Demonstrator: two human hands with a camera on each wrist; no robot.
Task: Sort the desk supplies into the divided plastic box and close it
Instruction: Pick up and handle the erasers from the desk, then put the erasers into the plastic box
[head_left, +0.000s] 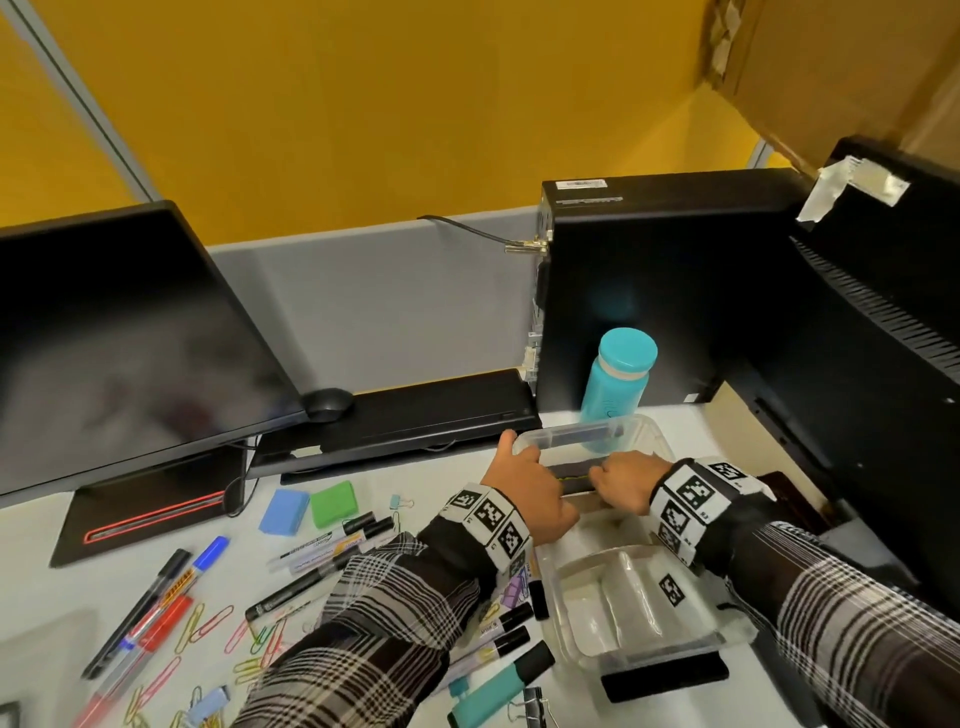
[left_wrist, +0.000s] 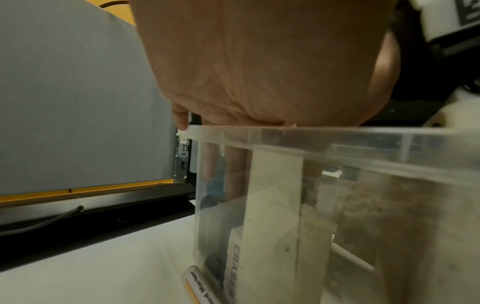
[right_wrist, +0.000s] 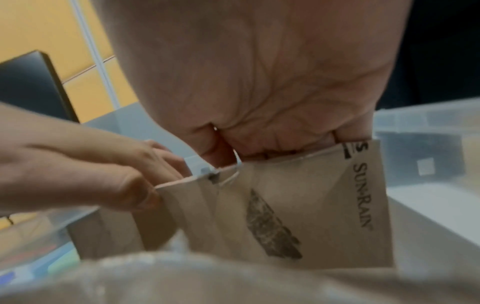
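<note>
A clear plastic box (head_left: 582, 432) stands on the desk at the right, its rim (left_wrist: 337, 133) close in the left wrist view. My left hand (head_left: 530, 493) reaches over the rim and its fingers (left_wrist: 210, 162) hang inside the box. My right hand (head_left: 623, 480) is curled over the top edge of a beige divider panel (right_wrist: 311, 205) printed SUN-RAIN. The left hand (right_wrist: 91, 164) pinches the same panel's left end. A clear compartment tray (head_left: 623, 597) lies nearer me. Markers (head_left: 332, 551), paper clips (head_left: 208, 623), blue (head_left: 283, 512) and green (head_left: 335, 504) blocks lie loose at the left.
A teal bottle (head_left: 618, 379) stands just behind the box, against a black computer tower (head_left: 649, 291). A monitor (head_left: 119, 332) fills the left; a keyboard (head_left: 426, 415) and mouse (head_left: 327, 402) lie behind. A teal highlighter (head_left: 498, 686) lies near my left sleeve.
</note>
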